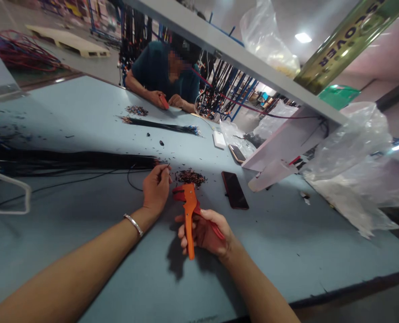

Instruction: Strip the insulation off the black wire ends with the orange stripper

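Head view: the left edge crops the black wire bundle (85, 160) on the counter (273, 246), its strands more than I can count. My left hand (156, 187) pinches one wire (168, 165), mostly hidden; my right hand (212, 231) grasps one orange-red tool (190, 204) beside a scrap pile (190, 176), near two phones (235, 190).

Orange-and-red wire-stripping pliers (189, 204), handles spread, gripped by right hand (208, 232), jaws toward 9 o'clock | thin black wire (168, 165), pinched in left hand (156, 188) | long black wire bundle (74, 159), flat, 9 o'clock
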{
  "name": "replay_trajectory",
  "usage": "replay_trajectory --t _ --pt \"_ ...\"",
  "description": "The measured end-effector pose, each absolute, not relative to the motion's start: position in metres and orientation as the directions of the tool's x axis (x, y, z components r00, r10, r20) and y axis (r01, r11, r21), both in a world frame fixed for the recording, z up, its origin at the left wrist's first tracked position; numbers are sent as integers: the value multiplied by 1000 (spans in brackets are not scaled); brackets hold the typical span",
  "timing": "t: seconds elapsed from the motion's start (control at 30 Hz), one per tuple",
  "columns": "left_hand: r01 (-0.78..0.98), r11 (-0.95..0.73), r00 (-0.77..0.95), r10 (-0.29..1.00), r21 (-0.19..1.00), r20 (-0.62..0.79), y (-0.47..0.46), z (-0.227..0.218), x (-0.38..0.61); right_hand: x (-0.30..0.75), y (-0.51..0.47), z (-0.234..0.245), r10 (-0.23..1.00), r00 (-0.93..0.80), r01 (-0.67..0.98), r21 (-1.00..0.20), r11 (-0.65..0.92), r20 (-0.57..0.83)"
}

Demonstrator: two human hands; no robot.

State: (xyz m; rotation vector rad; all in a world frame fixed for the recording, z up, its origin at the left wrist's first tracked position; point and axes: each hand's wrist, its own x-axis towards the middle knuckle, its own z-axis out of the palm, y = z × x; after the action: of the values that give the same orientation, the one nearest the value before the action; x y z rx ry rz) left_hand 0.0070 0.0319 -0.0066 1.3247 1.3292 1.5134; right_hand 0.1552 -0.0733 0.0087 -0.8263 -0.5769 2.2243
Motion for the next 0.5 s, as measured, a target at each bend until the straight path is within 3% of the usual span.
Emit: replay_trajectory --t 0.13,0.3,0.5 --pt "102 -212 -211 950 972 229 32 -6 8 149 -67 8 738 -497 -447 -593 -669 -457" --pt "78 -218 -210 950 973 230 32 -8 8 154 -61 9 866 -290 -520 -693 -500 -407" --pt "105 -224 -190 952 969 240 32 -8 7 160 -67 9 841 -399 -468 -708 -529 -364"
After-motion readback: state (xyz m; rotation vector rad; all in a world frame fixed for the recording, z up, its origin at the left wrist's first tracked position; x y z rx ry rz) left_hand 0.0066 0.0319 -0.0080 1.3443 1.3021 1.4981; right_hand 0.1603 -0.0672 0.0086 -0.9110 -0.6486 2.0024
